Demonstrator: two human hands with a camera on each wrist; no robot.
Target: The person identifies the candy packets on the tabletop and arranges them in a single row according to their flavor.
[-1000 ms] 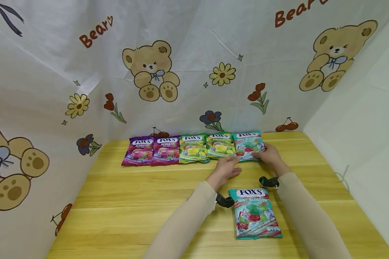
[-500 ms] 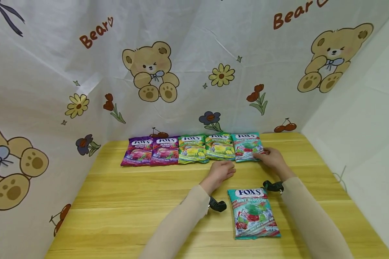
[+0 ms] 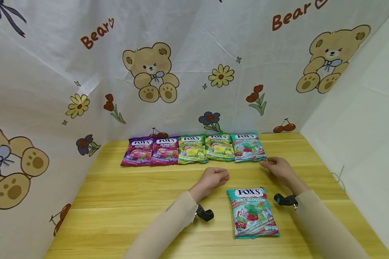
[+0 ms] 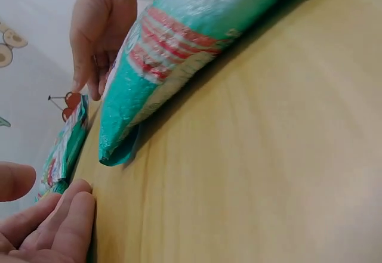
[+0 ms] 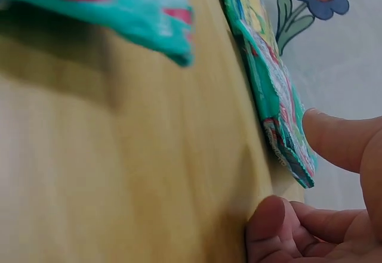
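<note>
At the right end of a row of candy bags lies a teal Mint Blossom candy bag (image 3: 247, 148). My right hand (image 3: 280, 171) is by its lower right corner, thumb and fingers apart with nothing held; the right wrist view shows the thumb (image 5: 340, 141) close to the bag's edge. Left of that, my left hand (image 3: 211, 180) hovers or rests in front of the row, its fingers (image 4: 71, 224) loosely bent and holding nothing. A second, larger-looking teal Mint Blossom candy bag (image 3: 253, 213) lies face up between the forearms, touched by neither hand.
Two purple Berries bags (image 3: 164, 151) and two green-yellow Spring Tea bags (image 3: 192, 149) complete the row along the back of the wooden table (image 3: 126, 201). Behind stands a bear-printed cloth (image 3: 188, 46). A pale wall (image 3: 363, 136) borders the right side.
My right hand has come off the end bag and drawn back toward me and rightward. My left hand has also withdrawn from the row, moving left and nearer. The bags stay in place.
</note>
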